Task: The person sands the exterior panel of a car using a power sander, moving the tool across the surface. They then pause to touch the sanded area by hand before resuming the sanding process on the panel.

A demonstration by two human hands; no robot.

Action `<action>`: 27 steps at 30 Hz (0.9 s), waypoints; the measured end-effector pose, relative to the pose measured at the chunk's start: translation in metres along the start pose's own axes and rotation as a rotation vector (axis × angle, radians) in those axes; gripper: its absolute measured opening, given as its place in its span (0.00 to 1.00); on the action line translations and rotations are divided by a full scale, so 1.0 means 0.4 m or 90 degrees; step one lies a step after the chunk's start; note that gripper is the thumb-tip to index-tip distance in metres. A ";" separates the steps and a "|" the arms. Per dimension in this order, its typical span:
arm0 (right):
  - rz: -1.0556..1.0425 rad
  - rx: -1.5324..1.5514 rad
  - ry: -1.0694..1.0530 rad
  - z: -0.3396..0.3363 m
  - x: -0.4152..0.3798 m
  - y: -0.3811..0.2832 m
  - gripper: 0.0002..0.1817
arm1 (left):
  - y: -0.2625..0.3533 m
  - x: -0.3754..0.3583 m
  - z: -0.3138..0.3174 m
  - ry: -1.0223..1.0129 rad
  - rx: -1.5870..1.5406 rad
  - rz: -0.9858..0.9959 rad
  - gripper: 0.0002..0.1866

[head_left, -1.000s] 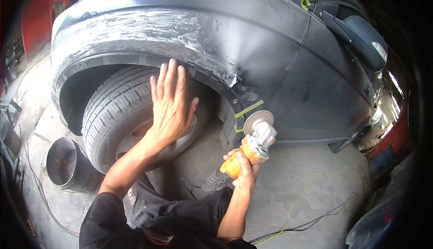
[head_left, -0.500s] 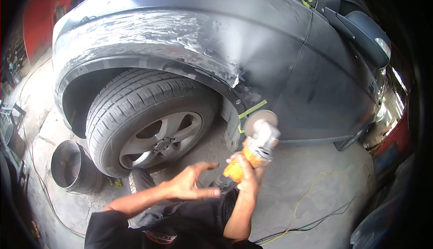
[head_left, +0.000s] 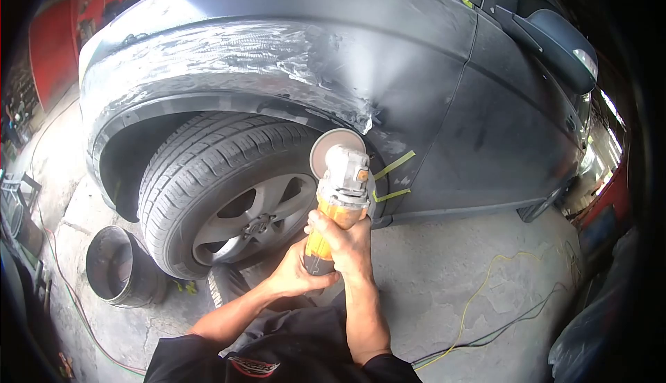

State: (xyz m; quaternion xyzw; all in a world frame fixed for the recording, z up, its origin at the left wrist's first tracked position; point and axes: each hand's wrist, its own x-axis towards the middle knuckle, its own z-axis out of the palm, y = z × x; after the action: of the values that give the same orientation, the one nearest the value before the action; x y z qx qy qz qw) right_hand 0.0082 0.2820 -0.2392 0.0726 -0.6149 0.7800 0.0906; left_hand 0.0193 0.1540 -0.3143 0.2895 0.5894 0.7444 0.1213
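Note:
A yellow and silver angle grinder [head_left: 338,192] points away from me, its round disc [head_left: 331,148] overlapping the edge of the wheel arch in this view. My right hand [head_left: 345,248] is wrapped around the yellow body. Lower down, my left hand [head_left: 298,272] grips the dark rear end. Beyond the disc is a dark car fender [head_left: 409,71] with a dent and torn spot [head_left: 368,121]. Pale, scuffed filler [head_left: 229,57] covers its left part. Yellow-green tape [head_left: 394,166] marks the panel right of the grinder.
The car's tire [head_left: 201,168] stands left of the grinder. A black bucket [head_left: 118,265] sits on the concrete floor at left. Cables [head_left: 479,334] run across the floor at right, and a hose [head_left: 76,313] at left. A side mirror [head_left: 562,43] juts out at upper right.
The grinder has moved left, from beside the lower tape to in front of the wheel arch. My left hand, open and off the tool before, has closed on its rear end.

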 end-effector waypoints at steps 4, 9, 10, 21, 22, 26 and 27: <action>-0.024 -0.022 -0.001 0.010 0.012 -0.006 0.19 | 0.012 0.011 -0.001 0.010 -0.004 0.030 0.27; -0.016 -0.053 -0.011 0.028 0.027 -0.011 0.20 | 0.030 0.010 -0.015 0.022 -0.020 0.002 0.26; -0.012 -0.058 -0.012 0.031 0.030 -0.012 0.20 | 0.036 0.007 -0.017 0.028 -0.025 -0.006 0.26; -0.027 -0.060 -0.078 0.136 0.053 -0.041 0.21 | 0.117 -0.027 -0.063 0.095 0.014 -0.016 0.27; -0.002 -0.040 -0.061 0.128 0.046 -0.047 0.22 | 0.111 -0.022 -0.058 0.084 0.012 -0.021 0.26; 0.062 -0.014 0.037 0.048 0.020 -0.033 0.21 | 0.065 0.001 -0.024 0.012 -0.048 -0.057 0.22; 0.048 0.020 0.058 0.034 0.011 -0.025 0.20 | 0.080 0.003 -0.016 -0.035 -0.042 -0.091 0.25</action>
State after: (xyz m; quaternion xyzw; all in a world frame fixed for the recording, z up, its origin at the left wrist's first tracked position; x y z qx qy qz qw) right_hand 0.0064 0.2713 -0.2255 0.0154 -0.6001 0.7950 0.0876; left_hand 0.0199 0.1406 -0.2847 0.2627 0.5800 0.7447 0.1999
